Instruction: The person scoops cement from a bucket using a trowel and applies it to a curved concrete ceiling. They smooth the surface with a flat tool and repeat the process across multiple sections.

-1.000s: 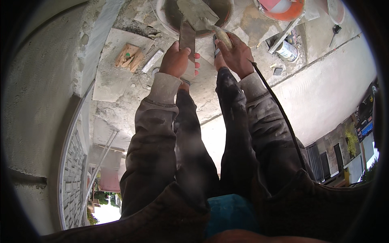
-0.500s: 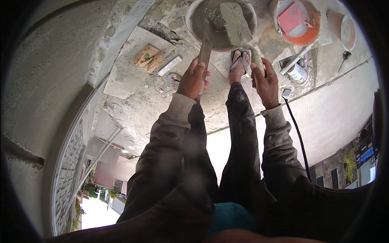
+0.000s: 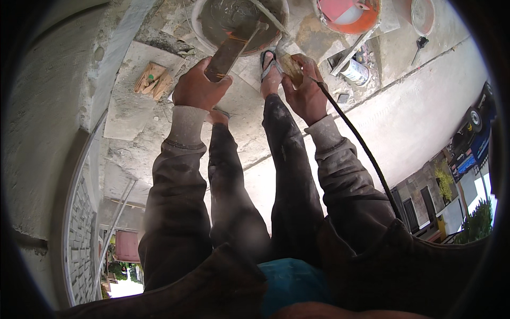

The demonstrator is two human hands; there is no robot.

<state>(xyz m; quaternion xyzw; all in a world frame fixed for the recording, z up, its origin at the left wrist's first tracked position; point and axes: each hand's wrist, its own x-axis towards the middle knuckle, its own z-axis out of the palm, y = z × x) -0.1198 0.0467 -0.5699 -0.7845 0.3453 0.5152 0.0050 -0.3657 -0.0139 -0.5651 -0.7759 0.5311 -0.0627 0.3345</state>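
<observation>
My left hand (image 3: pixel 197 87) is closed around a flat wooden board (image 3: pixel 229 56), tilted with its far end over the rim of a mortar bucket (image 3: pixel 197 26). Wet grey mortar (image 3: pixel 234 16) lies in the bucket, its surface swirled. A trowel (image 3: pixel 291 68) is gripped by its pale handle in my right hand (image 3: pixel 308 93). Its long blade shows nearly edge-on, reaching up and left over the bucket. My fingers hide part of the handle.
An orange bucket (image 3: pixel 348 25) with a pink-red object inside stands at the upper right, near a pale bucket (image 3: pixel 423 18). A paint can (image 3: pixel 355 73) lies below it. Torn brown paper (image 3: pixel 154 80) rests on a slab at left. A black cord (image 3: pixel 361 143) crosses beside my right forearm.
The view has shifted, so the buckets sit further left and higher. The board in my left hand has turned to show its broad face. The trowel blade has turned from broad face to edge.
</observation>
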